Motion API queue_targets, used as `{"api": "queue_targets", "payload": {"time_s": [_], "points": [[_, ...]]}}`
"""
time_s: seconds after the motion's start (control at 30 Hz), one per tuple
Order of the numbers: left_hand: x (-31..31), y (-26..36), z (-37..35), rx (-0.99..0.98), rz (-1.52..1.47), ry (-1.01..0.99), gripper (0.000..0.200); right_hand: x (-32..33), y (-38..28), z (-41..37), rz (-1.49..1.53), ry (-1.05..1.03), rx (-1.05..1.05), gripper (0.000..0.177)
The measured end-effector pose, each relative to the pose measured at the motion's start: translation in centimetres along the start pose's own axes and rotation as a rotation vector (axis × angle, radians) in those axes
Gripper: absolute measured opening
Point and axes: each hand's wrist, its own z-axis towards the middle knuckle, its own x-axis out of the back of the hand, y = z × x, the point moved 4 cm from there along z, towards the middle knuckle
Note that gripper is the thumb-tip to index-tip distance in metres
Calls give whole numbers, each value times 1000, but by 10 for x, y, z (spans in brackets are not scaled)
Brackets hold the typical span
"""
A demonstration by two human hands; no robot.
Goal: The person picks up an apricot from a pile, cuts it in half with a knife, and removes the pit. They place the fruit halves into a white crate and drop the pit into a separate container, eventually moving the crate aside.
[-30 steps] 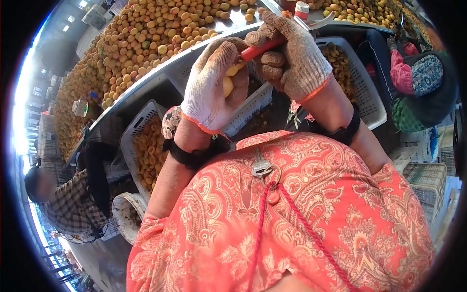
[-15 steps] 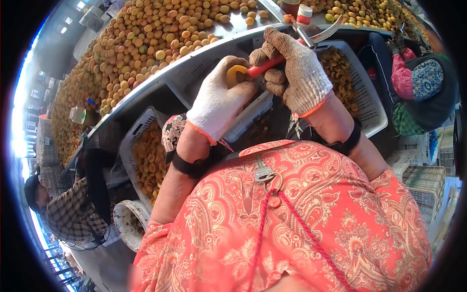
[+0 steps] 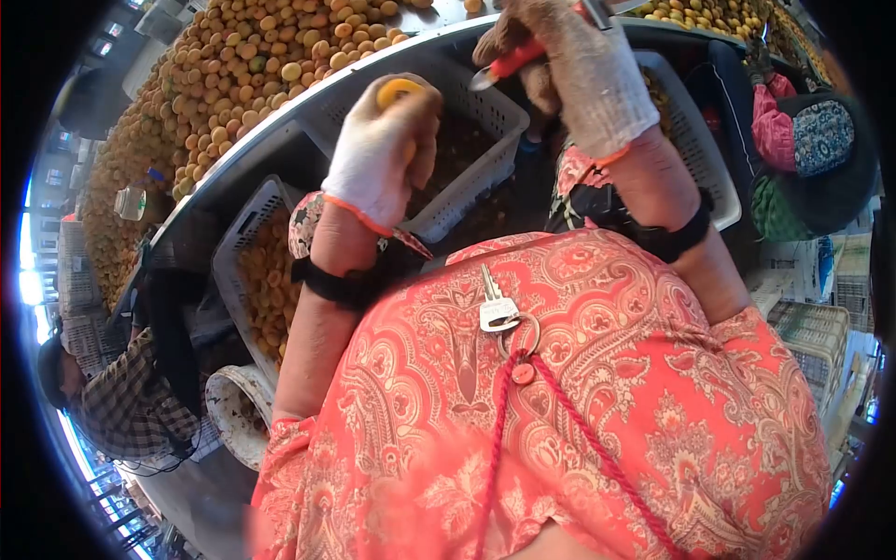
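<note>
My left hand (image 3: pixel 381 154), in a white glove with an orange cuff and brown-stained fingers, is closed round a yellow-orange apricot (image 3: pixel 399 91). Part of the fruit is hidden by the fingers. To the right and slightly higher, my right hand (image 3: pixel 569 75) wears a stained glove of the same sort. It grips a red-handled pitting knife (image 3: pixel 513 62), whose short metal tip points left towards the fruit without touching it. Beneath the hands stands a grey slotted crate (image 3: pixel 481 177) with dark bits in its bottom.
Heaped apricots (image 3: pixel 271 61) cover the metal-edged table ahead. A crate of halved apricots (image 3: pixel 266 289) stands at left, beside a dirty white bucket (image 3: pixel 233 411). Another crate (image 3: pixel 719 177) is at right. One person (image 3: pixel 131 392) sits at left, another (image 3: pixel 803 154) at right.
My hands have moved apart: the left back and leftward with the apricot, the right up. The knife, earlier against the fruit, is now away from it. The whole view has shifted slightly.
</note>
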Motion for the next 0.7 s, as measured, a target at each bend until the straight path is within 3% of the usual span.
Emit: {"api": "queue_targets", "payload": {"time_s": [0.07, 0.13, 0.17, 0.2, 0.27, 0.3, 0.33, 0.4, 0.43, 0.47, 0.5, 0.53, 0.57, 0.6, 0.67, 0.7], "points": [[7, 4, -9, -10, -177, -56, 32, 1, 1, -2, -263, 17, 117, 25], [10, 6, -15, 0, -237, -28, 39, -17, -6, -13, -571, -23, 679, 24], [10, 6, -18, 26, -307, 5, 47, -24, 1, -15, -324, -56, 504, 24], [9, 7, -20, 21, -303, 2, 47, -30, -5, -20, -323, -54, 511, 24], [9, 8, -22, 53, -339, 92, 51, -45, -11, -23, -700, -217, 345, 28], [5, 9, -23, 47, -339, 91, 51, -51, -7, -23, -722, -233, 349, 29], [0, 8, -24, 83, -347, 113, 48, -52, 1, -25, -722, -237, 354, 29], [-2, 13, -31, 120, -353, 196, 42, -68, 2, -29, -794, -174, 715, 31], [1, 18, -36, 59, -336, 249, 42, -72, -2, -32, -848, -231, 663, 39], [-4, 13, -37, 37, -379, 152, 33, -74, 2, -33, -849, -227, 731, 41], [-6, 7, -33, 2, -407, 61, 25, -78, 0, -35, -918, -274, 662, 42], [-4, 0, -21, -160, -385, 28, 27, -81, -3, -35, -977, -259, 690, 41], [1, -1, -18, -159, -298, 57, 29, -85, -2, -35, -963, -274, 649, 40], [-2, 2, -13, -300, -217, 172, 27, -88, -5, -31, -961, -274, 662, 34], [9, -6, -8, -438, 170, 289, 24, -92, 0, -21, -746, -320, 454, 18], [9, 1, -15, -406, 141, 254, 24, -96, -3, -19, -727, -341, 417, 16]]}}
